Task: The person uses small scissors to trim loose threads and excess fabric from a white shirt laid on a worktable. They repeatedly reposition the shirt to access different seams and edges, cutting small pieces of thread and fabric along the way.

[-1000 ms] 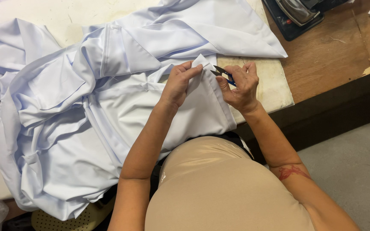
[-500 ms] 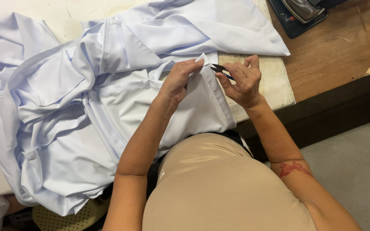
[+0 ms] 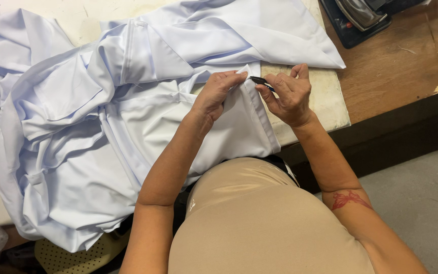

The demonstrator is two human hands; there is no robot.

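Hands pinch a shirt edge at the pad's near right side.

I see my left hand (image 3: 218, 94) bent at the wrist, gripping the shirt (image 3: 128, 116) fold; my right hand (image 3: 287, 94) curls around a small dark snip (image 3: 259, 81) beside it. Bare wood table (image 3: 391, 76) lies open rightward, iron (image 3: 358, 15) at the far edge.

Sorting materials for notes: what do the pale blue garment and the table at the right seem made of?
The pale blue garment looks like smooth woven cloth with a faint sheen, folding softly. The table looks like bare brown wood, scuffed and matt, with a chipped patch near its edge.
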